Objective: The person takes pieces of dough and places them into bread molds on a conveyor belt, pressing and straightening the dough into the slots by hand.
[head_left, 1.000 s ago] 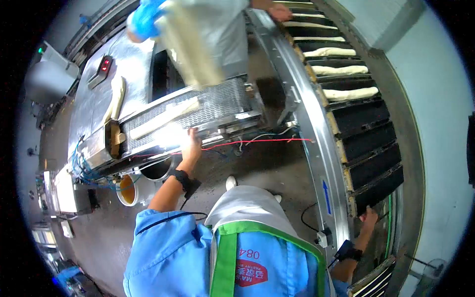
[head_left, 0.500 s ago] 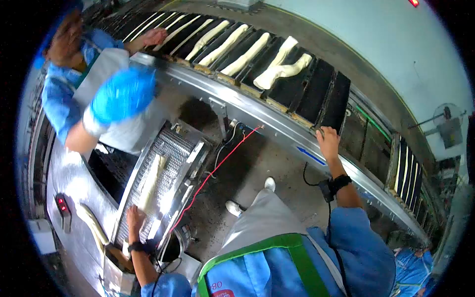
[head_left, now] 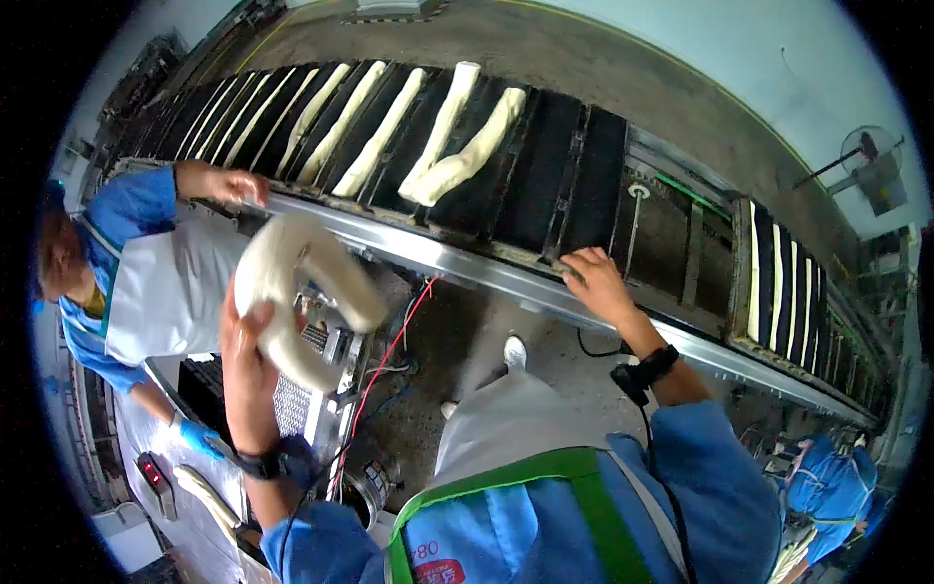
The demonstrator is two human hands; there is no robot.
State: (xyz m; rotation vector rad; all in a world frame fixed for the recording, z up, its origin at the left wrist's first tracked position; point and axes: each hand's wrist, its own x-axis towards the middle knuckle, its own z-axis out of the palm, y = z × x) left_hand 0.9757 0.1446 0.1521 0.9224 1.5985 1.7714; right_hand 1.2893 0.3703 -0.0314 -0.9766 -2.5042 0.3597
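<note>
Conveyor [head_left: 428, 255]: 1, crossing the view, metal side rail nearest. On it, 2 black tray sections: the longer left section [head_left: 550, 170] and the shorter right section [head_left: 742, 277], apart. Left section: 5 thick dough strips [head_left: 387, 133] at its nearer part, the last 2 touching at their near ends in a V; thinner strips farther left, too fine to count. Right section: at least 4 strips. Desk [head_left: 141, 420]: 1, metal, lower left, bearing 1 dough length [head_left: 209, 496] and 1 red-digit display [head_left: 156, 474]. Co-workers: 2; one at left [head_left: 175, 282], one at lower right [head_left: 827, 487]. Mesh belt [head_left: 292, 407]: 1, below the held dough. Held dough [head_left: 277, 277]: 1 bent piece, in the air, blurred. Left hand [head_left: 250, 341]: fingers closed round it. Right hand [head_left: 600, 284]: fingers open, resting on the left section's near edge.
</note>
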